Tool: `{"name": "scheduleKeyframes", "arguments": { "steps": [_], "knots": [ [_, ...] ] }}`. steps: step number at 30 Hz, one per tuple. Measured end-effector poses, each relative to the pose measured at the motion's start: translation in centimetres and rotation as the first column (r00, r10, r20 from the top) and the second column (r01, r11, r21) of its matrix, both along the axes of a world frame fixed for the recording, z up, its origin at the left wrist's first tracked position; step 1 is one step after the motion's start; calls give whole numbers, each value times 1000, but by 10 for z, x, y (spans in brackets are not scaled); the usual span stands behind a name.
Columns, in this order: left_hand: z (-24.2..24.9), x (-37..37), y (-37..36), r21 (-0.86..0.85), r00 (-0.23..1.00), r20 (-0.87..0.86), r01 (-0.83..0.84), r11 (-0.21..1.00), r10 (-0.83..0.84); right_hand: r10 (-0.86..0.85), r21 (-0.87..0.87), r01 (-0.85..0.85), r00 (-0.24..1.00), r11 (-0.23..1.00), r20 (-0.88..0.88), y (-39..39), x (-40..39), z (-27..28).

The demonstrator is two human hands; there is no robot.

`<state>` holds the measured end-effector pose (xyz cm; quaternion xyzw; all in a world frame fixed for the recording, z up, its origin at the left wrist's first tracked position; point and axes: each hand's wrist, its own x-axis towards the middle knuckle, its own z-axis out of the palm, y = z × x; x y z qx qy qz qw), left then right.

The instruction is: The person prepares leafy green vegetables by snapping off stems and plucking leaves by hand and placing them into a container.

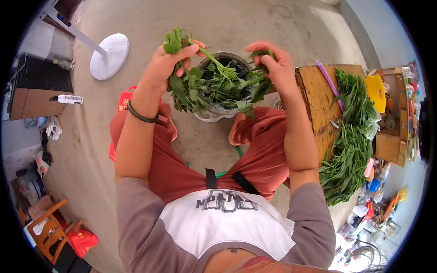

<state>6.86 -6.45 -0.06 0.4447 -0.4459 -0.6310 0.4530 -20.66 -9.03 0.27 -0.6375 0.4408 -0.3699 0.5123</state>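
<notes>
My left hand grips a bunch of leafy green stalks above a round dark bucket on the floor between my knees. My right hand pinches leaves at the other end of the same bunch. The greens hang across the bucket's mouth and hide most of its inside. A dark band circles my left wrist.
A wooden table at my right carries a long pile of greens and a purple comb-like tool. A white fan base stands on the concrete floor at upper left. Shelves with clutter sit far right.
</notes>
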Motion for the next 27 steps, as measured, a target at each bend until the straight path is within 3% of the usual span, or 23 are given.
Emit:
{"name": "scheduleKeyframes", "arguments": {
  "steps": [3,4,8,11,16,19,25,27],
  "knots": [
    [-4,-1,-1,33,997,-72,-6,999,8,115,-181,-130,989,975,-90,11,18,-14],
    [-5,-1,-1,45,995,-99,-7,999,11,92,-370,-139,986,919,-142,14,26,-16],
    [-6,-5,-1,59,993,-106,-37,998,43,113,-332,-214,948,919,-298,20,35,-13],
    [-8,-9,-1,79,988,-122,-84,993,93,90,-355,-208,943,911,-322,25,35,-9],
    [-9,-19,1,107,976,-126,-167,980,180,-94,-556,-128,931,821,-352,25,46,-24],
    [-14,-22,2,128,983,-18,-181,975,185,-123,-606,-119,932,786,-341,25,47,-26],
    [-4,-41,13,-161,976,178,-94,982,123,-120,-607,-96,944,789,-306,25,44,-27],
    [-6,-41,12,-160,976,164,-113,981,140,-140,-624,-95,938,776,-316,26,45,-26]
  ]
}}
